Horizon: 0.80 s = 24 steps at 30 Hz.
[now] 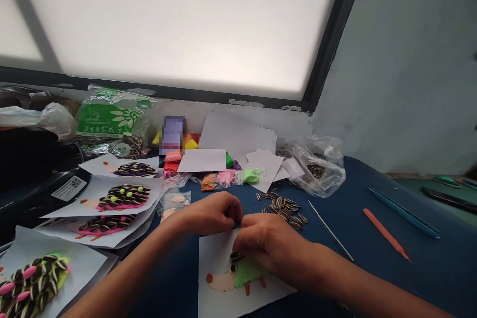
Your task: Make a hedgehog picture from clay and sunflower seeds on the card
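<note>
A white paper sheet (216,303) lies before me with a clay hedgehog on it: pale face, brown nose, black eye, brown legs and a green clay body (248,271). Over that body, my right hand (272,241) has its fingers closed and pointing down, with a striped sunflower seed (235,257) at the fingertips by the head. My left hand (218,212) is at the paper's top edge, fingers curled together; anything inside them is hidden. Just beyond my right hand is a loose pile of sunflower seeds (285,207).
Seed-covered hedgehog pictures (124,196) lie at the left. Bagged coloured clay (225,177) and white papers (238,131) sit at the back, beside a plastic bag of seeds (316,169). A metal rod (330,230), an orange tool (385,233) and blue tweezers (406,213) are at the right.
</note>
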Tool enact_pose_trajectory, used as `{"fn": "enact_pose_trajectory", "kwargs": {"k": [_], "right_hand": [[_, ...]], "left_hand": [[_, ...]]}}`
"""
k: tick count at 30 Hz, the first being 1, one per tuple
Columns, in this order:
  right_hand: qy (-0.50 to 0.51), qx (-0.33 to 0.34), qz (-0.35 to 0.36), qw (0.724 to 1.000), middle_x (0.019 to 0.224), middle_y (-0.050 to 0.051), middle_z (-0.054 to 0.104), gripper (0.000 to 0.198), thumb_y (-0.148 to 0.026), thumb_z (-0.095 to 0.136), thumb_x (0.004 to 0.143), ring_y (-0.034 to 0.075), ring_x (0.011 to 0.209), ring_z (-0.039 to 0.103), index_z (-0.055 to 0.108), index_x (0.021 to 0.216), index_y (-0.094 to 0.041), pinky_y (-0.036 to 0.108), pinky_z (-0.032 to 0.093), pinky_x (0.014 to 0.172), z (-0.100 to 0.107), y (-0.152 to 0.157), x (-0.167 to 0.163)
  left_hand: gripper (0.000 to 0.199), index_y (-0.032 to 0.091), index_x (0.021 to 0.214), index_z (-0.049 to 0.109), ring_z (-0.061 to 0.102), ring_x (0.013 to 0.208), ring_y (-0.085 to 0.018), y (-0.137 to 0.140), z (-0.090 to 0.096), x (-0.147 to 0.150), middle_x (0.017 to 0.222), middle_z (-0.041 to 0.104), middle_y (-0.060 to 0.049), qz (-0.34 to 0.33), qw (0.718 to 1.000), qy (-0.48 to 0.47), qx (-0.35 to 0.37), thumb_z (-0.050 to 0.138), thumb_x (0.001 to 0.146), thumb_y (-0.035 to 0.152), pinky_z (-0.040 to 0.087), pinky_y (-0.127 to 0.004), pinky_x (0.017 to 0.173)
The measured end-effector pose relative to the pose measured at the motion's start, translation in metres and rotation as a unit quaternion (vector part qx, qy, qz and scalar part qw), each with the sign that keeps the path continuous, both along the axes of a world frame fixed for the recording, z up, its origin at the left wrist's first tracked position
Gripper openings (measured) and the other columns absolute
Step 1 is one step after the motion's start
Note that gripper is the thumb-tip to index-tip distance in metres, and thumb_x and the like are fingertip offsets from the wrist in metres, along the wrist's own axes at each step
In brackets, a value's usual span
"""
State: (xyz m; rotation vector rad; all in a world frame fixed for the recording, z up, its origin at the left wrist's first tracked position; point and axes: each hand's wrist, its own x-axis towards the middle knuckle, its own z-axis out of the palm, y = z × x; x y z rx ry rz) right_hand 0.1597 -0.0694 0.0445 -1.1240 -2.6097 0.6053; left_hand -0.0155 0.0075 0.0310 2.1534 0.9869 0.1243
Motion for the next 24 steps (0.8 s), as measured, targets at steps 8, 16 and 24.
{"fn": "enact_pose_trajectory", "kwargs": {"k": [8,16,24], "right_hand": [[-0.012,0.007,0.008,1.0,0.09,0.002,0.065,0.024,-0.013,0.054,0.089,0.016,0.085,0.061,0.075,0.086,-0.024,0.021,0.044,0.071,-0.0006,-0.0008,-0.0019],[-0.02,0.01,0.013,1.0,0.09,0.001,0.065,0.023,-0.01,0.056,0.087,0.014,0.081,0.059,0.074,0.082,-0.022,0.021,0.041,0.069,-0.0018,0.0003,-0.0028],[-0.034,0.078,0.014,0.996,0.094,0.004,0.065,0.021,-0.011,0.056,0.09,0.013,0.079,0.059,0.075,0.095,-0.02,0.022,0.039,0.065,0.0023,0.0009,0.0041]], "left_hand": [[0.022,0.017,0.082,0.067,0.053,0.064,-0.014,-0.0002,-0.0009,-0.0008,0.07,0.061,0.001,-0.002,1.0,0.001,0.0,0.053,0.065,0.014,0.035,-0.022,0.051],[0.018,0.017,0.079,0.067,0.052,0.063,-0.013,-0.0006,-0.0008,0.0002,0.068,0.059,0.002,-0.004,1.0,-0.01,0.0,0.055,0.066,0.014,0.034,-0.022,0.051],[0.014,0.017,0.074,0.063,0.048,0.06,-0.011,-0.0014,-0.0007,-0.0004,0.064,0.055,0.004,-0.009,1.0,-0.021,-0.013,0.054,0.065,0.012,0.03,-0.022,0.049]]}}
